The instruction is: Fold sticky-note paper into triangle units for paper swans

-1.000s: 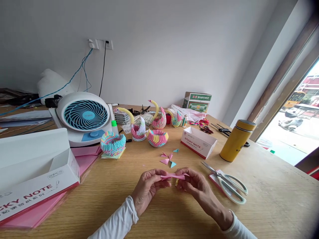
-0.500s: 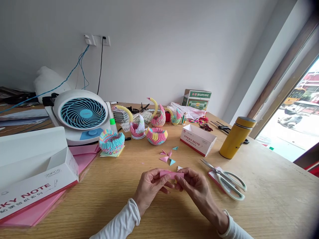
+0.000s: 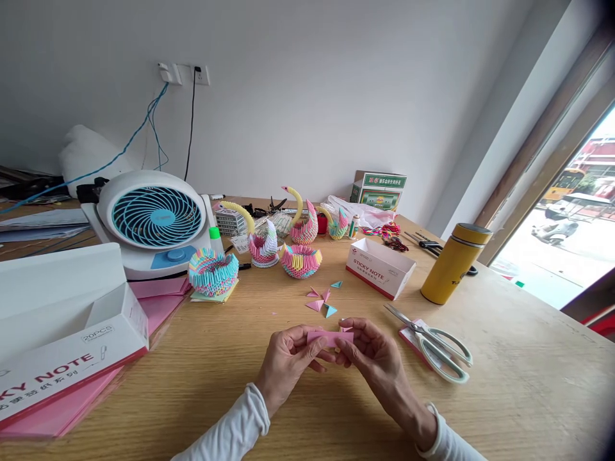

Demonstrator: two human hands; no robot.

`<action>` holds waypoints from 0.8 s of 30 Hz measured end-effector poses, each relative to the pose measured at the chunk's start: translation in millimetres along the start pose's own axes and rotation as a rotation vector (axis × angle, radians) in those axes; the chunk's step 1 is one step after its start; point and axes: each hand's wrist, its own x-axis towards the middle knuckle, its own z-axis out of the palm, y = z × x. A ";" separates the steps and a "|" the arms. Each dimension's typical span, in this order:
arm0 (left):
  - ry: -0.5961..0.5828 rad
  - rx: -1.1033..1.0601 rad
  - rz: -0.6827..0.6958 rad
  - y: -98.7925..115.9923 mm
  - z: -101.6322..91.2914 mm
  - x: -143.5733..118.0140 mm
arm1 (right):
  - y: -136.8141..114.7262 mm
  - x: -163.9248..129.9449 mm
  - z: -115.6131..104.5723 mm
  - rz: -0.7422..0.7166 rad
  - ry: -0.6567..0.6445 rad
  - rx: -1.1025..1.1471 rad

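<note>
Your big wooden table [image 3: 504, 397] holds a lot. On the left sits one white and blue round fan [image 3: 154, 218], and in front of it one large white sticky note box [image 3: 72, 346] lying on flat pink paper sheets [image 3: 158, 307]. One small white sticky note box [image 3: 379, 267] stands in the middle, and one yellow metal bottle [image 3: 454, 262] is on the right. One pair of pale green scissors [image 3: 432, 342] lies by your right hand.

Count the folded paper models: three swans with long necks [image 3: 262, 240] and two round bowls without necks [image 3: 214, 272]. Four tiny paper triangles [image 3: 321, 299] lie just past your hands.

A second ago the little pink paper strip [image 3: 330, 337] was long and thin. Now it is shorter and thicker, so it looks folded in half. Your left hand [image 3: 288, 362] and right hand [image 3: 375, 355] both pinch it by its ends, just above the table, right in front of you.
</note>
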 end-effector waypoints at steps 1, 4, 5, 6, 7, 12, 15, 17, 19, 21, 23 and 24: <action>0.001 0.008 0.003 -0.7 -0.3 -0.1 | -0.7 0.0 0.3 -0.005 0.005 0.000; 0.005 0.024 0.008 -1.6 -0.6 -0.5 | -2.6 -0.4 0.9 -0.013 0.013 -0.016; 0.005 0.026 0.007 -1.4 -0.5 -0.7 | -2.8 -0.6 1.0 -0.016 0.012 -0.021; 0.003 0.026 0.005 -1.0 -0.3 -0.9 | -2.7 -0.8 1.0 -0.020 0.009 -0.024; 0.001 0.027 0.003 -0.4 -0.1 -1.1 | -2.3 -0.9 0.9 -0.026 0.007 -0.025; -0.003 0.060 -0.004 1.8 0.5 -2.6 | 1.9 -1.4 -1.1 -0.038 -0.020 -0.018; -0.007 0.096 -0.018 2.6 -0.3 -3.0 | 4.8 -2.0 -3.4 -0.049 -0.044 -0.035; -0.032 0.137 -0.009 3.3 -0.7 -3.1 | 6.3 -2.2 -5.0 -0.056 -0.059 -0.059; -0.077 0.194 0.015 3.7 -0.9 -3.0 | 6.9 -1.9 -6.1 -0.059 -0.070 -0.074; -0.121 0.242 0.032 3.0 -1.1 -2.7 | 6.6 -1.2 -6.5 -0.062 -0.084 -0.083; -0.156 0.271 0.033 0.8 -1.6 -2.3 | 6.2 -0.4 -6.2 -0.065 -0.096 -0.090; -0.170 0.285 0.031 -0.8 -2.0 -2.0 | 6.3 -0.1 -6.0 -0.064 -0.100 -0.092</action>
